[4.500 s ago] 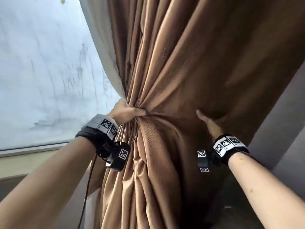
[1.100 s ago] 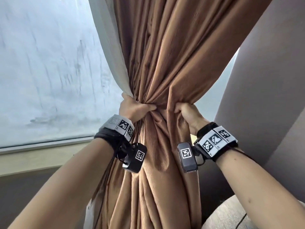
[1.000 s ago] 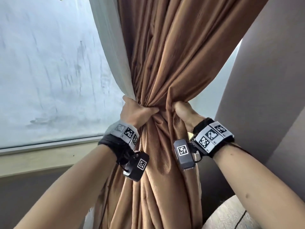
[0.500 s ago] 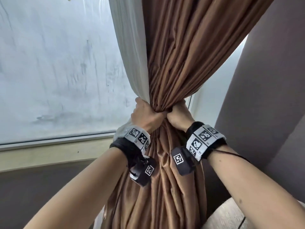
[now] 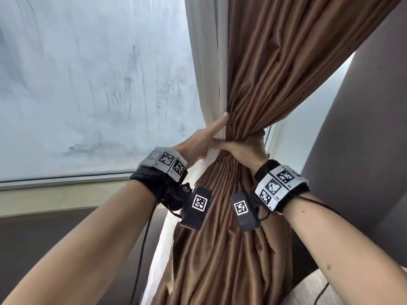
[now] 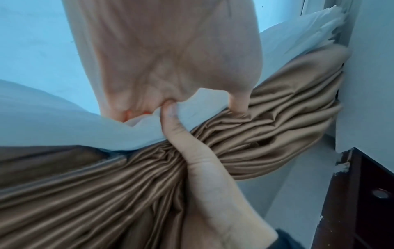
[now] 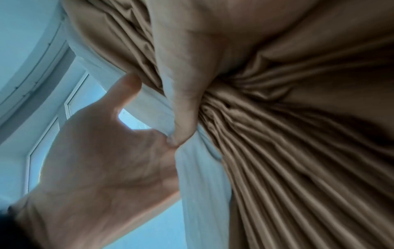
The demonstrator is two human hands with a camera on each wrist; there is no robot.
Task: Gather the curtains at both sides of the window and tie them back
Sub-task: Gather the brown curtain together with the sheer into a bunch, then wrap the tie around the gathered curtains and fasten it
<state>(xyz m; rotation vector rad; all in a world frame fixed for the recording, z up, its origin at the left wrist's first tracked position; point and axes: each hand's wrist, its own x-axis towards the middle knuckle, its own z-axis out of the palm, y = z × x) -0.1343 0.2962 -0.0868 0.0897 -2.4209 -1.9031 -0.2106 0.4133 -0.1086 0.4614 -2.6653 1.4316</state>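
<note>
The brown curtain (image 5: 275,73) with its white lining (image 5: 207,84) is bunched into a tight waist at mid-height. My right hand (image 5: 244,150) grips that waist, with the thumb wrapped across the front and the fingers round the back. My left hand (image 5: 198,146) lies against the lining's left edge. Its palm is spread, one digit points straight up along the fabric, and the other fingers are hidden behind the cloth. In the right wrist view the left hand (image 7: 102,160) shows a flat palm beside the right hand (image 7: 187,92). No tie-back shows.
Streaked window glass (image 5: 88,84) fills the left, with a pale sill (image 5: 66,194) below it. A grey wall panel (image 5: 363,128) stands close on the right. A wooden surface (image 5: 330,289) carrying a black cable lies at the bottom right. Dark furniture (image 6: 362,202) stands by the wall.
Both hands squeezed the spread curtain into one narrow bundle and shifted it right. Since half a second ago the left hand has loosened from a fist to a spread palm; the right still grips.
</note>
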